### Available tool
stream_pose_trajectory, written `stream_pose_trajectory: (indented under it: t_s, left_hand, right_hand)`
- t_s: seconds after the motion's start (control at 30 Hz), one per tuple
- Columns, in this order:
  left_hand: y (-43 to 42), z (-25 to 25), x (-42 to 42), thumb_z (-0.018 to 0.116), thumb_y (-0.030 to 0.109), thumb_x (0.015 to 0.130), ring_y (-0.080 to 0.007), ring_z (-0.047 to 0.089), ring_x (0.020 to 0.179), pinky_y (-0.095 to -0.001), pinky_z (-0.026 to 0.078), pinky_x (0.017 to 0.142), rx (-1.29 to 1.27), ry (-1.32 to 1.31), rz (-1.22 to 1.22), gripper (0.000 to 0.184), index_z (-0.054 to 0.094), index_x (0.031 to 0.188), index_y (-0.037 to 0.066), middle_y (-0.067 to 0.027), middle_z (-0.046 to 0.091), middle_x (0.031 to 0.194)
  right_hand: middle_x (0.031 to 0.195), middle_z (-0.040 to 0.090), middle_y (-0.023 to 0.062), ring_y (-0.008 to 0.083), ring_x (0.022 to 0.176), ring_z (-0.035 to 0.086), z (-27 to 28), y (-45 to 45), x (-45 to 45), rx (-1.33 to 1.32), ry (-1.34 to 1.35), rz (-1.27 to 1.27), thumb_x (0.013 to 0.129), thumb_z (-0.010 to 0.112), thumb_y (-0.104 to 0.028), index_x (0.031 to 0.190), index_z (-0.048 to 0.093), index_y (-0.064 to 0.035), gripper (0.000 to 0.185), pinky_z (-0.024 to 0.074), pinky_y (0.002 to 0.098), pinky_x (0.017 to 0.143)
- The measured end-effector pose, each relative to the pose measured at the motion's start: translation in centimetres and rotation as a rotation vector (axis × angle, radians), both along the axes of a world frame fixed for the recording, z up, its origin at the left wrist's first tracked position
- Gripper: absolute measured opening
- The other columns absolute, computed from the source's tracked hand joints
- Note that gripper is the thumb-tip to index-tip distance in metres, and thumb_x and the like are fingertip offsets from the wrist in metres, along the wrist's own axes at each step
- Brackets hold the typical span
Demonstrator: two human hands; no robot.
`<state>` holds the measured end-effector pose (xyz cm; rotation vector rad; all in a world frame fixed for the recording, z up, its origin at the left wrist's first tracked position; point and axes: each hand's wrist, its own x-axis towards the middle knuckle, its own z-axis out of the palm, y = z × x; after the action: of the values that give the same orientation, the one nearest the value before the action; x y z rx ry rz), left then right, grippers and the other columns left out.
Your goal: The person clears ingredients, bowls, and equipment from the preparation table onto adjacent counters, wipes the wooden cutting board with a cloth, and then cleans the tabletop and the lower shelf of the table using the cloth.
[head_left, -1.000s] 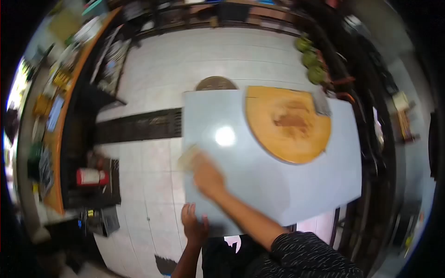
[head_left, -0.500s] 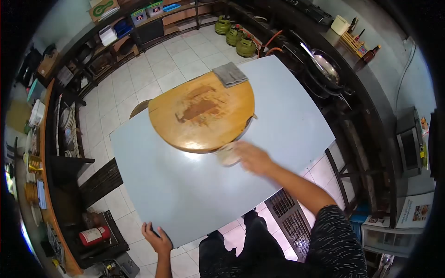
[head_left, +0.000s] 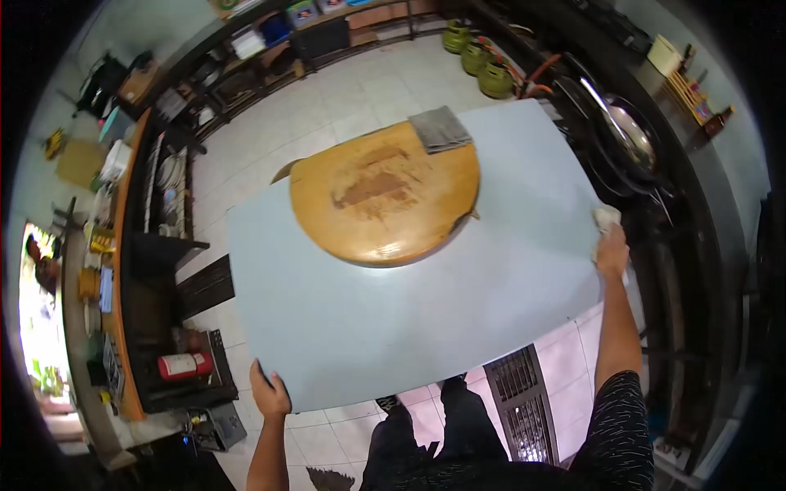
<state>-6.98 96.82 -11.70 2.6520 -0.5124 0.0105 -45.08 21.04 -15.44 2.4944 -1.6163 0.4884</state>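
Note:
A pale grey-blue table (head_left: 352, 335) fills the middle of the view. My left hand (head_left: 270, 395) grips its near left corner, the thumb apart from the fingers. At the right edge of the table, my right hand (head_left: 612, 252) is closed on a whitish cloth (head_left: 607, 217), which bunches out beyond the fingers. A thick, round-edged wooden chopping board (head_left: 442, 184) with a worn brown patch lies toward the far side. Across its far right rim is a folded grey cloth (head_left: 440, 129).
A wok (head_left: 630, 135) with a metal utensil sits on the stove at right. Green gas cylinders (head_left: 494, 78) stand on the tiled floor behind the table. Shelving lines the left side, with a red cylinder (head_left: 184, 366) on a lower shelf. A dark grate (head_left: 524, 401) lies below the near edge.
My right hand has swept the whitish cloth from beside the chopping board to the table's right edge. My left hand stays at the near left corner. The camera view has shifted.

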Motion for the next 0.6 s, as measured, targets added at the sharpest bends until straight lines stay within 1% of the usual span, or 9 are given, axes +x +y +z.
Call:
stream_pose_trajectory:
  t_s: [0.13,0.3,0.37,0.4,0.43,0.47,0.5,0.53,0.6]
  left_hand:
    - [0.0,0.0,0.1,0.05,0.015,0.093,-0.04,0.045,0.128,-0.0407,0.036,0.108,-0.057,-0.008,0.009,0.054,0.036,0.139,-0.008,-0.0269,0.044,0.139]
    - [-0.6,0.6,0.0,0.049,0.016,0.094,-0.0394,0.043,0.131,-0.0407,0.035,0.108,-0.054,0.021,0.056,0.054,0.035,0.14,-0.008,-0.0271,0.043,0.141]
    - [-0.4,0.5,0.1,0.048,0.019,0.095,-0.0385,0.042,0.132,-0.0407,0.034,0.109,-0.062,0.04,0.083,0.054,0.036,0.14,-0.007,-0.0264,0.042,0.142]
    - [-0.4,0.5,-0.2,0.047,0.02,0.095,-0.038,0.041,0.133,-0.0406,0.034,0.109,-0.068,0.054,0.091,0.053,0.037,0.14,-0.007,-0.0261,0.042,0.143]
    - [-0.5,0.5,-0.3,0.046,0.022,0.096,-0.0375,0.041,0.134,-0.0406,0.034,0.109,-0.074,0.061,0.094,0.053,0.037,0.14,-0.006,-0.0257,0.042,0.144]
    - [-0.5,0.2,-0.2,0.046,0.022,0.096,-0.0375,0.041,0.134,-0.0406,0.034,0.109,-0.092,0.058,0.083,0.053,0.037,0.14,-0.006,-0.0257,0.042,0.144]
    - [-0.2,-0.7,-0.1,0.046,0.024,0.096,-0.0359,0.042,0.133,-0.0398,0.034,0.108,-0.216,0.108,0.111,0.053,0.038,0.14,-0.005,-0.0243,0.043,0.143]
    - [0.3,-1.7,0.0,0.046,0.025,0.097,-0.0344,0.043,0.132,-0.0389,0.034,0.108,-0.336,0.154,0.141,0.052,0.04,0.14,-0.004,-0.0228,0.044,0.142]
    - [1.8,-2.6,0.8,0.046,0.029,0.098,-0.0312,0.045,0.13,-0.0372,0.035,0.107,-0.568,0.242,0.197,0.051,0.042,0.139,-0.002,-0.0198,0.046,0.14]
  right_hand:
    - [0.131,0.055,0.0181,0.0345,0.117,0.054,-1.5,-2.6,-1.8,0.189,-0.199,-0.326,0.096,0.044,-0.017,0.134,0.048,0.0003,0.042,0.0415,0.0386,0.101]
    - [0.128,0.056,0.0198,0.0315,0.119,0.054,-4.2,6.9,5.7,-0.158,-0.108,0.136,0.097,0.041,-0.012,0.136,0.046,0.0023,0.042,0.0398,0.0361,0.104]
    - [0.133,0.054,0.0204,0.032,0.122,0.053,-2.1,18.5,13.0,0.021,-0.519,0.334,0.099,0.039,-0.011,0.136,0.046,0.0052,0.041,0.038,0.0375,0.107]
    - [0.136,0.052,0.0189,0.0304,0.125,0.051,-2.6,24.5,16.5,0.225,-0.635,0.24,0.1,0.038,-0.009,0.138,0.044,0.0042,0.04,0.0373,0.0372,0.109]
    - [0.138,0.051,0.0179,0.0304,0.126,0.049,-5.2,30.1,19.5,-0.064,-0.443,0.391,0.099,0.039,-0.009,0.137,0.044,0.0037,0.041,0.0374,0.0373,0.108]
    - [0.136,0.051,0.0169,0.031,0.123,0.049,-1.1,38.1,23.3,0.046,-0.119,0.329,0.097,0.042,-0.011,0.137,0.045,0.0004,0.042,0.0379,0.0379,0.106]
    - [0.131,0.053,0.0167,0.032,0.118,0.051,2.2,44.5,26.7,0.5,-0.351,0.323,0.092,0.044,-0.01,0.135,0.047,-0.0031,0.044,0.0395,0.0398,0.103]
    - [0.129,0.054,0.0164,0.033,0.114,0.052,1.9,50.8,28.9,0.466,-0.56,0.434,0.09,0.044,-0.009,0.135,0.047,-0.0051,0.046,0.0415,0.0414,0.1]
    - [0.132,0.053,0.0171,0.0343,0.118,0.052,2.8,61.2,32.2,0.329,-0.512,0.606,0.089,0.045,-0.005,0.134,0.049,-0.0021,0.045,0.0408,0.0429,0.101]
